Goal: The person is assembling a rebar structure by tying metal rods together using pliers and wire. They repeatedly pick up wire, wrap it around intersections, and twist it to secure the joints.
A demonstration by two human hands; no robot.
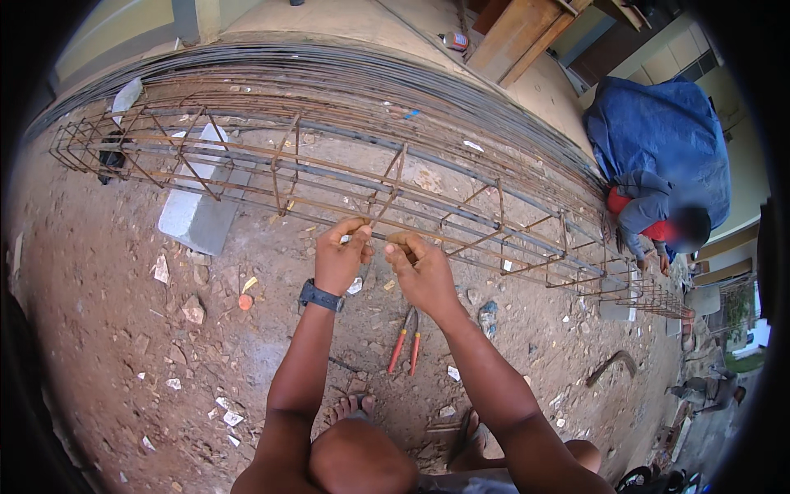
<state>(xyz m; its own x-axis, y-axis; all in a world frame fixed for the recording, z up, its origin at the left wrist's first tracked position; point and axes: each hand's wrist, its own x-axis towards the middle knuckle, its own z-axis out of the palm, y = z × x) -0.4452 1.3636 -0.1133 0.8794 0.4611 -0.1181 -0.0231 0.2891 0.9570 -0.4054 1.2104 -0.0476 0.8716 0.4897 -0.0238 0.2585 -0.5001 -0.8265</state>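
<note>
A long rusty rebar cage (329, 198) with square stirrups stretches from left to right in front of me. My left hand (339, 259), with a dark watch on its wrist, is closed in a pinch at the cage's near lower bar, beside a stirrup (395, 177). My right hand (422, 267) is just to the right, its fingers curled and thumb pressed to the forefinger near the same bar. Whatever the fingertips hold is too small to make out. Pliers (404, 342) with red handles lie on the dirt between my forearms, jaws toward the cage.
A pale concrete block (185, 218) supports the cage's left part. Behind the cage lie many long loose rebars (329, 62). At the right, a co-worker (646, 210) bends over the cage near a blue tarp (666, 123). Stones and white shards (233, 417) litter the ground.
</note>
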